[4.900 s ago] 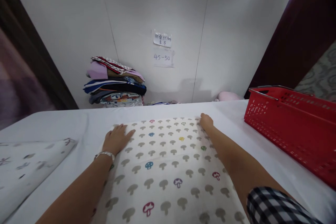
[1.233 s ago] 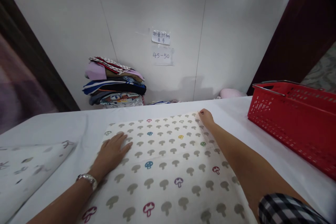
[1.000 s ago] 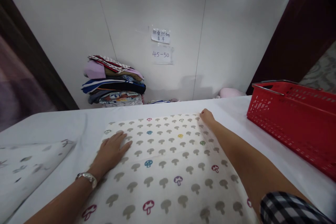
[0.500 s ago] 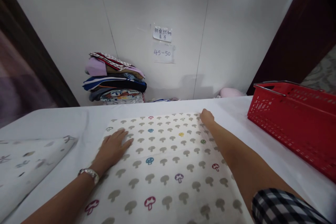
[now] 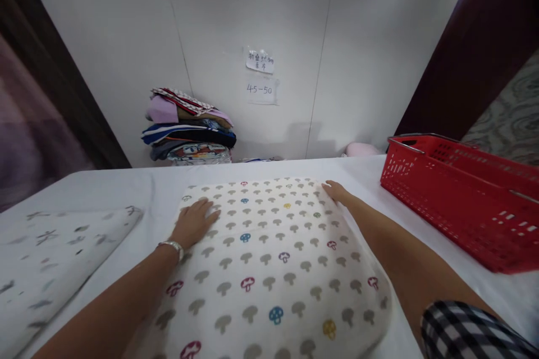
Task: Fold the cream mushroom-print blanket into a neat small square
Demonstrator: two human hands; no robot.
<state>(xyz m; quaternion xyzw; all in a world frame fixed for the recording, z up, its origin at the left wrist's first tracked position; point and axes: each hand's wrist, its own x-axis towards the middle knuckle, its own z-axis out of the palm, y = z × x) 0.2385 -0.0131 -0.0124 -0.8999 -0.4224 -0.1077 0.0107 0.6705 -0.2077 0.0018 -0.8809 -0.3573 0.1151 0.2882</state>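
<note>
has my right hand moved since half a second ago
Yes, slightly: judged against the red basket, your right hand has shifted to the right, narrowing the gap between them.

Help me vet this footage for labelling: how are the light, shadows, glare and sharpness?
Head view: dim, soft light; a shadow low on the wall; bluish glare atop the dark red panel; the pink curtain blurry; the red basket seemingly stretched toward the edge; the left hand and mushroom-print cloth fairly clear.
</note>
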